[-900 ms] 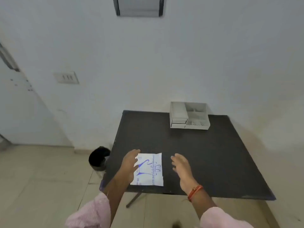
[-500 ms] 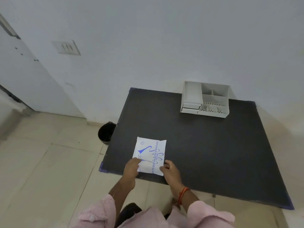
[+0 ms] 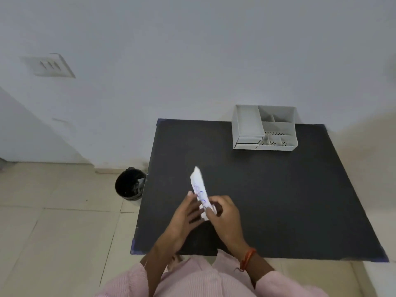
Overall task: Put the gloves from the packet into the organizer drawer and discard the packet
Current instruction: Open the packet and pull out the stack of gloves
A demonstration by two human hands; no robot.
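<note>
A white glove packet with blue print is lifted off the black table, tilted on edge above its front left part. My left hand grips the packet's near end from the left. My right hand pinches the same end from the right. The white organizer stands at the table's far edge, its small drawer at the lower left front looking shut. The gloves are not visible.
A black bin lined with a dark bag stands on the tiled floor beside the table's left edge. A white wall runs behind the table, with a switch plate at the upper left.
The packet lay flat on the table with my hands at its near edge; now both hands have raised it and turned it on edge. The camera has tipped further downward.
</note>
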